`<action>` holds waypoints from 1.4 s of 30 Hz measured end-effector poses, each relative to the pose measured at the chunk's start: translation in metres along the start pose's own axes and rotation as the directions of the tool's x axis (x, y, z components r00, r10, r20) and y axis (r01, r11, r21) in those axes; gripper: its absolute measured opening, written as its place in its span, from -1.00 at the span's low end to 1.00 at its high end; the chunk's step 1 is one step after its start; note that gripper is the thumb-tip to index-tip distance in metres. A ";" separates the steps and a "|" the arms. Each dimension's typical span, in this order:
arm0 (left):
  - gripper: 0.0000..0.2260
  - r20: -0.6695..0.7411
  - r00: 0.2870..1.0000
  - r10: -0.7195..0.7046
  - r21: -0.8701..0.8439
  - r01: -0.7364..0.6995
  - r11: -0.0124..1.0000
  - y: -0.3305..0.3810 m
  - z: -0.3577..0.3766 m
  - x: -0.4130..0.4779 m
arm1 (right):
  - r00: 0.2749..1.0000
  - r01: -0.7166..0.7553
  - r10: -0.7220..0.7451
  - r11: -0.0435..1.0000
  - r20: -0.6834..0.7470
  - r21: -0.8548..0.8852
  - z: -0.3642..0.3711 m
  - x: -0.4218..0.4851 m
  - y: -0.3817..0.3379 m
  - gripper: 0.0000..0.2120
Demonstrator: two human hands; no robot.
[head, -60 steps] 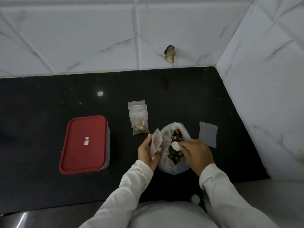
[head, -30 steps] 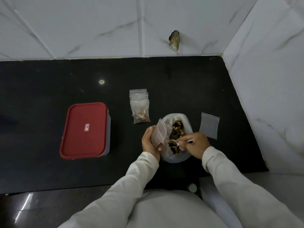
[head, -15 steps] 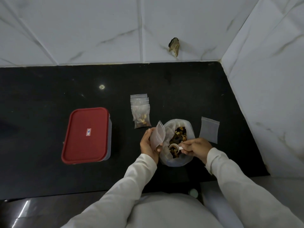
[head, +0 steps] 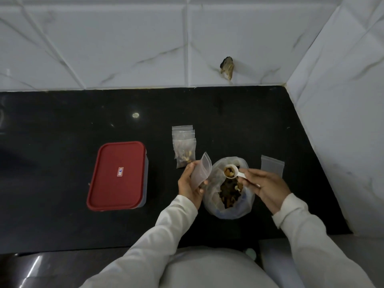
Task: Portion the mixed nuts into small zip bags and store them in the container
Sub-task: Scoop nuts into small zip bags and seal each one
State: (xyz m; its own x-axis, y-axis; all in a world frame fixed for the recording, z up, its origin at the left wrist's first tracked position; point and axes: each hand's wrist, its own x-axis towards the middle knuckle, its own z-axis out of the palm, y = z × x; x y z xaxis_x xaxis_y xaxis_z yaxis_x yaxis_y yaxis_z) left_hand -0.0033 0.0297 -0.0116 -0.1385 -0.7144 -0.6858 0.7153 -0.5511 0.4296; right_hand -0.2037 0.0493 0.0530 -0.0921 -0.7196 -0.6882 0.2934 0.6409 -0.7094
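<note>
Head view: a small zip bag [head: 202, 170] is gripped, mouth up, by the curled left fingers [head: 188, 167]. A white scoop [head: 230, 171] loaded with nuts is pinched by the right fingers [head: 250, 173] above the open nut bag [head: 228, 206], which stands between both sets of fingers. The lidded container [head: 117, 175] is set on the counter [head: 62, 121], well left of the left fingers.

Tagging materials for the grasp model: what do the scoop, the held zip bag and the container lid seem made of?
Scoop: likely rigid plastic; opaque white, smooth. Zip bag: thin plastic film; frosted, translucent, bowed open. Container lid: probably moulded plastic; uniform matte red, rounded raised rim.
</note>
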 end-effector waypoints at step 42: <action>-0.60 0.115 0.993 -0.011 -0.026 0.014 1.000 0.022 0.014 0.010 | 0.219 0.583 -0.711 -0.454 0.669 -0.673 0.064 0.001 0.005 -0.59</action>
State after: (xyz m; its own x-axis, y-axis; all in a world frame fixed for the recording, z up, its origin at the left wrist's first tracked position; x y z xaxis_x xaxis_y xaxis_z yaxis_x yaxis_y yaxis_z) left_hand 0.0014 0.0044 -0.0011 -0.2238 -0.7533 -0.6185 0.7308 -0.5495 0.4049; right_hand -0.1409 0.0347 0.0584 0.4078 -0.7915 0.4553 -0.8277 -0.5309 -0.1816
